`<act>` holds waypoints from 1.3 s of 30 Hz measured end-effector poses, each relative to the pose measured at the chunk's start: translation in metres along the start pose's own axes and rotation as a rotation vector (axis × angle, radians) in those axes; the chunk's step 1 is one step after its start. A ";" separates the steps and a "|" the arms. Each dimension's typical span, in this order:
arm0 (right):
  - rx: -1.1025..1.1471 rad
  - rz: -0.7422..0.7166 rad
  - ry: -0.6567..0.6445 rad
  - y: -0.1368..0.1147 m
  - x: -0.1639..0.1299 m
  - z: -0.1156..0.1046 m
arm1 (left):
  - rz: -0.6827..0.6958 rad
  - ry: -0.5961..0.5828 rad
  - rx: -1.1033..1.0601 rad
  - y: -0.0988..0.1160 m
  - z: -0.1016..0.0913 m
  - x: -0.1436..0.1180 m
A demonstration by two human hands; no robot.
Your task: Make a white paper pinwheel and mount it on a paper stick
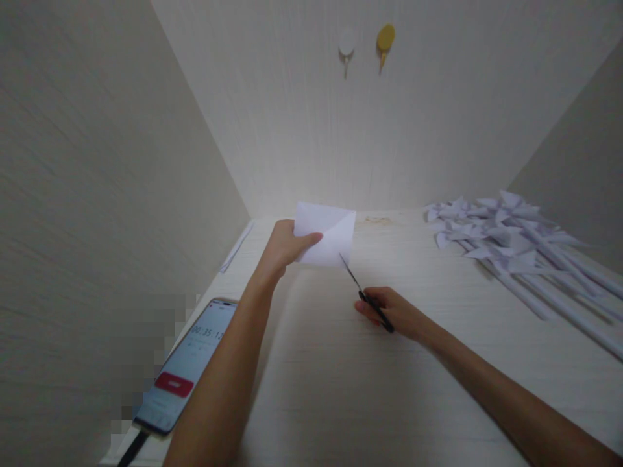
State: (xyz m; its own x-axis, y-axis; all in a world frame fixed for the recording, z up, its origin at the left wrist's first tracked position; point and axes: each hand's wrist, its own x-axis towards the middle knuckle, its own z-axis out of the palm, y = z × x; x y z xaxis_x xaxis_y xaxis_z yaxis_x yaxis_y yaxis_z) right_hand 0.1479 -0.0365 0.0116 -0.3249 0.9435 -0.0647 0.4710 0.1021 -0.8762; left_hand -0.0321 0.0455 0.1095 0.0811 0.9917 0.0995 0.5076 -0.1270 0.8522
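Raised above the white tabletop (311, 376) is a square of white paper (335, 237), with a diagonal crease running from its upper right corner. My left hand (287, 248) grips it by the left side, thumb across the front. A pair of scissors (370, 305) with dark handles is in my right hand (392, 311), fingers closed round the handles. Its blades point up and left, and their tips meet the lower right part of the paper. Whether the blades are parted is too small to tell.
Several white paper pinwheels (511, 207) on rolled-paper sticks lie piled at the right. A phone (195, 357) showing a timer, with a cable, lies at the left behind my forearm. Folded white paper (237, 246) lies by the left wall. Two hooks, white (346, 44) and yellow (385, 39), hang on the back wall.
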 end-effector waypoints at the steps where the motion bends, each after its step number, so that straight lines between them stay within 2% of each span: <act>1: -0.001 0.002 0.001 0.000 0.000 0.000 | -0.002 -0.002 0.000 0.000 0.000 0.000; 39: -0.059 0.016 0.055 0.000 0.000 0.001 | 0.017 0.021 0.048 0.002 0.000 -0.002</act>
State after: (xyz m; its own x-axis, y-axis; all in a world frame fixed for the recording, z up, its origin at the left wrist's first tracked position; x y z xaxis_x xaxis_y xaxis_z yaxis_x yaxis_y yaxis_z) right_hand 0.1467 -0.0372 0.0114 -0.2726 0.9608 -0.0507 0.5240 0.1041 -0.8453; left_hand -0.0316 0.0433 0.1114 0.0724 0.9895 0.1251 0.5470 -0.1443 0.8246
